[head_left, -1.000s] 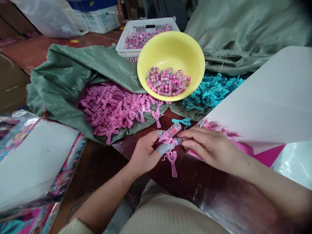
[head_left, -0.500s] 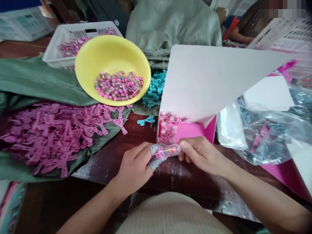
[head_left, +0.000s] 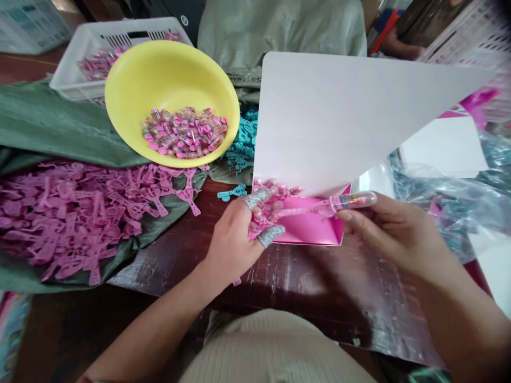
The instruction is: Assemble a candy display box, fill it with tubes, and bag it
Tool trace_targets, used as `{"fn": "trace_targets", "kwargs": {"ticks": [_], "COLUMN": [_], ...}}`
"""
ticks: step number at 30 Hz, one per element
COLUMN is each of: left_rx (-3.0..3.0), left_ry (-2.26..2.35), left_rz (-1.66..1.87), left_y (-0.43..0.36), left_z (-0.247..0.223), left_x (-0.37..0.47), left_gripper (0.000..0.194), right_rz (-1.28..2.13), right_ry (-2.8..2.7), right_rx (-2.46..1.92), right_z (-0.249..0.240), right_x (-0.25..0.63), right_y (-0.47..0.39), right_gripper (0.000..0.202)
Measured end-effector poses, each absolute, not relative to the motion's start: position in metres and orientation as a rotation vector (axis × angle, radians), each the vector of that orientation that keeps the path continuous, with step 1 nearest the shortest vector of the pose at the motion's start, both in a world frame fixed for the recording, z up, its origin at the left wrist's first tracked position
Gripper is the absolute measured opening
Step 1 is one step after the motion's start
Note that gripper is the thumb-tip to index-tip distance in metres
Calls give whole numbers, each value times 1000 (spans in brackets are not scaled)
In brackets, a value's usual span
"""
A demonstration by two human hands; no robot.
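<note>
My right hand (head_left: 401, 231) pinches a pink plastic toy (head_left: 328, 207) with a clear capsule on its end, over the right part of an open pink box (head_left: 303, 226). The toy's long pink part points left. My left hand (head_left: 235, 234) is at the box's left side, its grey-wrapped thumb and index finger spread apart around several similar pink toys (head_left: 275, 189) lying in the box. Whether those fingers touch the toys I cannot tell. The box's white lid (head_left: 319, 117) stands raised behind.
A yellow basin (head_left: 167, 69) holds small clear capsules with pink caps (head_left: 191, 133). Left lies a heap of pink plastic pieces (head_left: 80, 207) on green cloth. One teal piece (head_left: 231, 192) sits near the box. Plastic bags (head_left: 431, 191) lie right. Another person's arm (head_left: 403, 49) shows behind.
My right hand has moved right and up with the toy, away from my left hand. My left hand has let go of the toy, and its fingers have spread over the box's left side.
</note>
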State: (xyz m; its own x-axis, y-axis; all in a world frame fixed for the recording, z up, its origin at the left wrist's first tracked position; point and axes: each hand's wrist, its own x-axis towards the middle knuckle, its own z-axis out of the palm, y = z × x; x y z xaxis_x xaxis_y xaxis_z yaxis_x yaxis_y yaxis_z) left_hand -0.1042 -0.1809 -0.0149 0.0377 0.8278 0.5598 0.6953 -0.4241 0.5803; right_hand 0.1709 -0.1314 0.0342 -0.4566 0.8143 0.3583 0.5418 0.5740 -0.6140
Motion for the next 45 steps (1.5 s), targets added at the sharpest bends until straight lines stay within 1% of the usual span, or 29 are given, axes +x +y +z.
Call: {"fn": "trace_targets", "kwargs": {"ticks": [2,4,8,11,14,19,22,25,28,29,32,34,37,39,41,45], "left_rx": [2250,2389,2510,2449,2343,2166,2150,2170,2013,1932,1753,1726,1728,1741,1739,1619], "left_ry": [1637,1606,1590,1625,1722,1975,2061,2241,2583,2661,2743,2732,2675,2609,2541,2307], "left_rz": [1412,1397,1262,1268,1310,1128,1025,925,820,770,616,580,650,746,863,1192], "left_y": [-177,-172,-164,-165,-173,-197,-205,-192,-163,-153,-129,-121,-123,-128,-136,-161], "left_z": [-17,-21,-30,-33,-36,-55,-65,-68,-66,-66,-70,-78,-91,-96,-97,-94], "left_x": [-108,-106,-100,-109,-129,-158,-174,-201,-233,-241,-253,-250,-244,-244,-250,-269], "left_gripper": [48,41,36,32,29,26,27,29,31,35,57,62,51,50,50,39], "right_rz": [295,149,-61,-261,-390,-355,-393,-362,-296,-301,-418,-526,-558,-498,-434,-360], "right_ry": [-2254,-2377,-2641,-2792,-2834,-2752,-2752,-2793,-2739,-2701,-2594,-2525,-2499,-2543,-2568,-2586], "right_rx": [-1095,-1063,-1130,-1135,-1128,-1151,-1153,-1126,-1101,-1098,-1096,-1108,-1113,-1134,-1172,-1157], "right_z": [30,18,-2,-1,4,0,-2,-3,-7,-9,-14,-16,-20,-24,-26,-23], "right_x": [171,162,137,130,131,130,129,131,128,126,116,111,104,101,100,103], "right_y": [-118,-102,-77,-67,-64,-69,-75,-73,-67,-66,-69,-75,-83,-82,-78,-72], "right_gripper": [17,23,36,40,45,46,49,51,48,48,44,40,35,34,34,38]}}
